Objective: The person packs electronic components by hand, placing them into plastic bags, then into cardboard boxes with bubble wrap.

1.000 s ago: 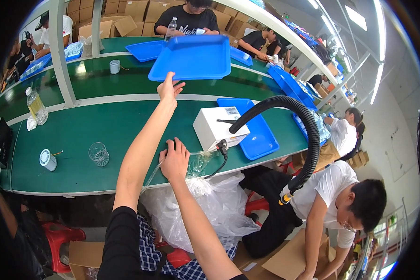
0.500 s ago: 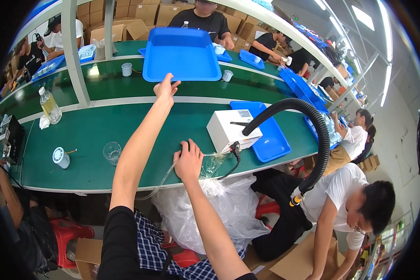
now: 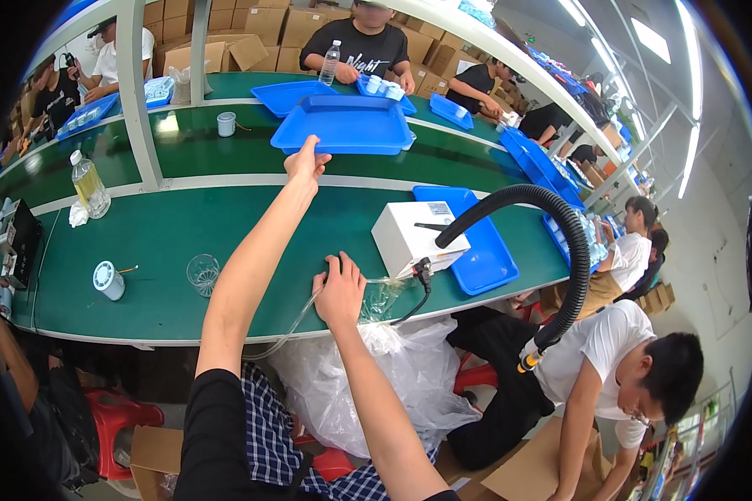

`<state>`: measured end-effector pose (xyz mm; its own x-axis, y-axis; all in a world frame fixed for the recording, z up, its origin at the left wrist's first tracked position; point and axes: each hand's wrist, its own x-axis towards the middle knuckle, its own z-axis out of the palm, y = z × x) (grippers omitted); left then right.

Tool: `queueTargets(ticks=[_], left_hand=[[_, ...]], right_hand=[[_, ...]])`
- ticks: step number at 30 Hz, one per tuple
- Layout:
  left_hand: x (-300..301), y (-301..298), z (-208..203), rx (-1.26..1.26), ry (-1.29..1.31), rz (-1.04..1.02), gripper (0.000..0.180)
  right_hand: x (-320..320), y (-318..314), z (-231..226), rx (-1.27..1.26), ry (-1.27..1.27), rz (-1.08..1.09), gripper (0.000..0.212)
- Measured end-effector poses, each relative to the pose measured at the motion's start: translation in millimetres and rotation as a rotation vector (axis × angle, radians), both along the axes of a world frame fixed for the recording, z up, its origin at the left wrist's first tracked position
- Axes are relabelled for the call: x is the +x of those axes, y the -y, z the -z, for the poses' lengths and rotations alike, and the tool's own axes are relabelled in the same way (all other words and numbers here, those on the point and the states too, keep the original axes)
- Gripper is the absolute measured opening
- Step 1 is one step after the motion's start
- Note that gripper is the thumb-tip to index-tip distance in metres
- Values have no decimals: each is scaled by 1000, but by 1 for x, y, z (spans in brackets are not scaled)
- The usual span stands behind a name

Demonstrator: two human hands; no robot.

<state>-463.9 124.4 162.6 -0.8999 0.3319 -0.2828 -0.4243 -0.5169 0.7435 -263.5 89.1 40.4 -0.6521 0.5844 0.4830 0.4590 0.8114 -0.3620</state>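
My left hand (image 3: pixel 307 165) reaches far over the bench and grips the near edge of a shallow blue tray (image 3: pixel 342 125), thumb on top. The tray is held over the green strip beyond the bench divider, tipped slightly toward me. My right hand (image 3: pixel 340 288) lies on the green bench (image 3: pixel 159 250), fingers spread, holding nothing. Clear tubing (image 3: pixel 297 321) passes at that hand toward a white box-shaped machine (image 3: pixel 415 238) with a black corrugated hose (image 3: pixel 560 221). A small round light-blue device (image 3: pixel 109 280) with a short wire and a clear glass (image 3: pixel 202 272) are left of my arm.
Another blue tray (image 3: pixel 486 255) lies behind the white machine. A bottle of yellowish liquid (image 3: pixel 89 188) stands at the left. Clear plastic bagging (image 3: pixel 376 376) hangs at the bench front. Beside me at the right, a person (image 3: pixel 610 359) bends over a cardboard box. Metal posts (image 3: pixel 139 100) rise from the bench.
My left hand has lowered the tray's far side, so it now sits flatter and slightly further right. Another blue tray and a person's hands behind it have come into sight. My right hand has stayed put.
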Motion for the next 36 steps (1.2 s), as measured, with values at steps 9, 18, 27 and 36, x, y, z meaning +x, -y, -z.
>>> queueTargets(ticks=[9, 18, 27, 36], left_hand=[[-12, 23, -18, -75, -141, 18, 23], [-9, 34, -22, -104, -195, 7, 28], [-21, 40, -7, -163, -161, 37, 34], [-20, 38, -12, -171, -218, 47, 33]], right_hand=[[2, -1, 0, 19, -15, 16, 28], [2, -3, 2, 14, -13, 22, 28], [1, -3, 1, 12, -17, 24, 28], [2, -1, 2, 0, -28, 10, 28]])
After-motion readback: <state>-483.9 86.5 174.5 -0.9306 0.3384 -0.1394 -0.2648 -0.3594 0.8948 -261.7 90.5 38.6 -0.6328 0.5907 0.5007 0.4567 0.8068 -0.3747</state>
